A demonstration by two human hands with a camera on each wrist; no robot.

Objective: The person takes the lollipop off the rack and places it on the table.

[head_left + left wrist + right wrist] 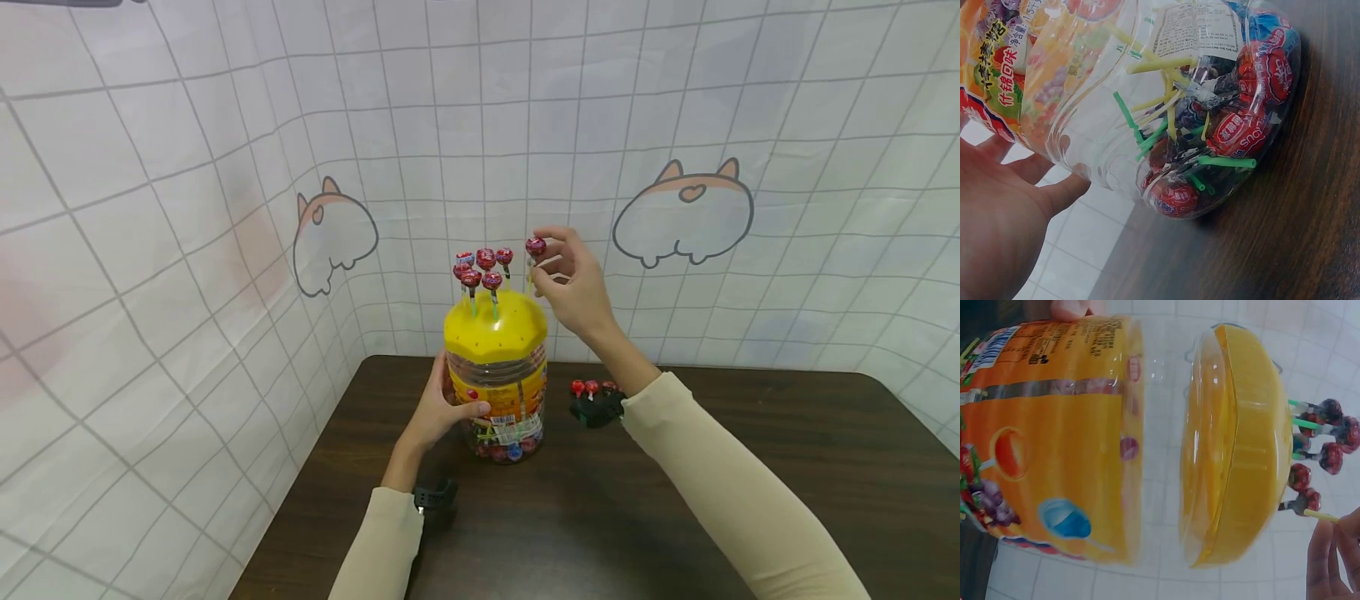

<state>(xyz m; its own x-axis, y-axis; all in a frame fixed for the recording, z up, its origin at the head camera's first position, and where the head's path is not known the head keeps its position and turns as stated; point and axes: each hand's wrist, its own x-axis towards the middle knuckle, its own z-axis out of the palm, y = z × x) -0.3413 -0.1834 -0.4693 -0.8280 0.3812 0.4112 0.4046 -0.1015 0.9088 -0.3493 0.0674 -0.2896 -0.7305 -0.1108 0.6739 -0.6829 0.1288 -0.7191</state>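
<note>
A clear plastic candy jar [504,393] with an orange label and a domed yellow lid [497,329] stands on the table. My left hand [438,410] grips its left side, thumb across the front. Several red-wrapped lollipops [492,281] stick up out of the lid, heads on top. Just above the lid's right side, my right hand [576,283] pinches a lollipop [536,247], its head upward. In the right wrist view its yellow stick [1321,516] shows at the fingertips. Loose lollipops with green and yellow sticks lie in the jar's bottom [1235,134].
Several red lollipops [591,388] lie on the dark wooden table [720,475], partly behind the right wrist's black camera strap [597,408]. A white gridded cloth [480,125] with cartoon animal drawings hangs close behind and to the left.
</note>
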